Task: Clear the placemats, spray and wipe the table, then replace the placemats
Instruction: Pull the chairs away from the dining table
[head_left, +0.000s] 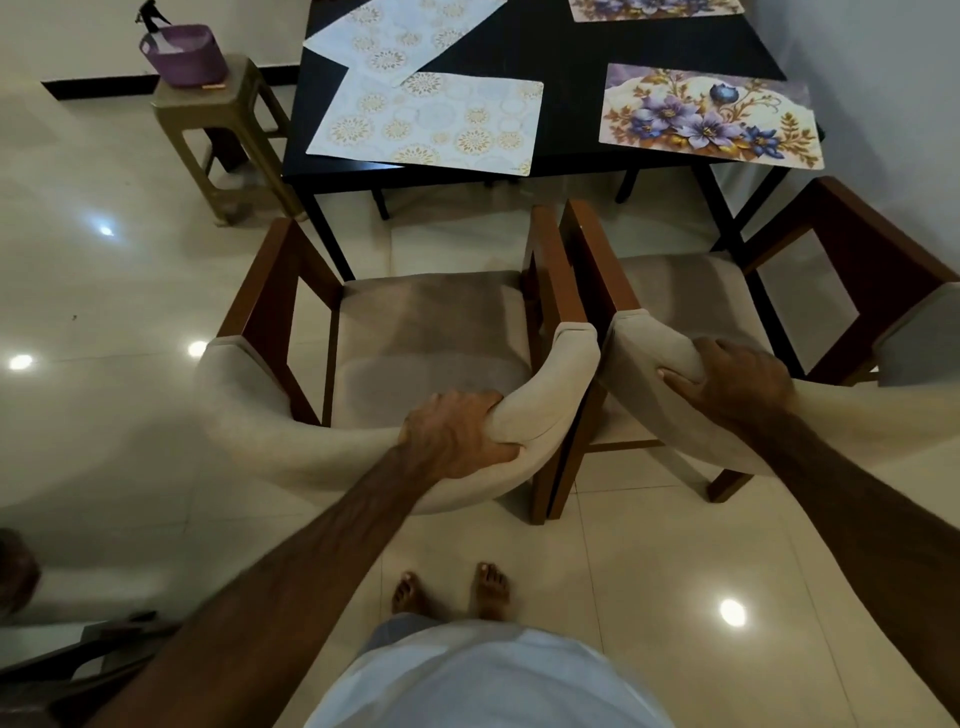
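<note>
Left hand (457, 434), right hand (727, 376) grip chair backs (545, 415); placemats' (431, 122) long axes crosswise

Table (561, 57), far centre: four placemats on it. Near-left placemat (426, 122); far-left placemat (400, 36) overlapping it; near-right placemat (711, 117); far-right placemat (654, 8) at the frame edge. Two chairs side by side before the table: left chair (415, 338), right chair (691, 291). Stool (218, 130) left of the table, basket (182, 54) on it.
</note>
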